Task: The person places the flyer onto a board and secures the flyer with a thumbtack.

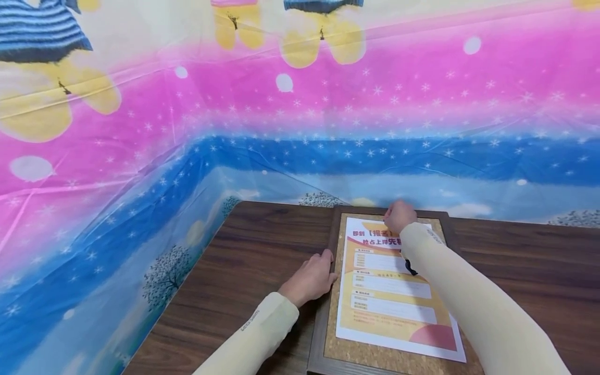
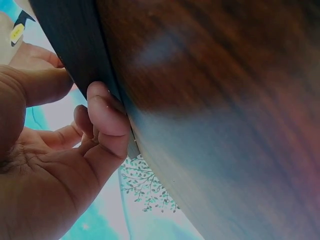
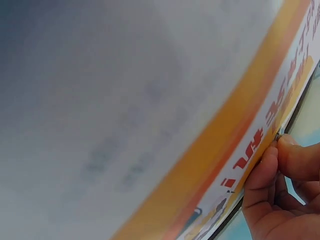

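Observation:
A framed corkboard point(image 1: 375, 356) lies on the wooden table, with a printed paper sheet point(image 1: 394, 315) flat on it. My left hand point(image 1: 309, 278) holds the board's left edge; in the left wrist view, the thumb and curled fingers are against the dark frame point(image 2: 75, 45). At the sheet's top, my right hand point(image 1: 400, 215) pinches a tiny pin-like thing point(image 3: 278, 136) between thumb and forefinger. The fingertips mostly hide it, so its exact kind is unclear. The right hand and sleeve cover part of the sheet's heading and right side.
The dark wooden table point(image 1: 234, 276) extends on both sides of the board. Behind it and to the left hangs a pink and blue printed cloth point(image 1: 328, 114), close to the table's edges. A small black piece point(image 1: 410, 267) shows under the right sleeve point(image 1: 469, 291).

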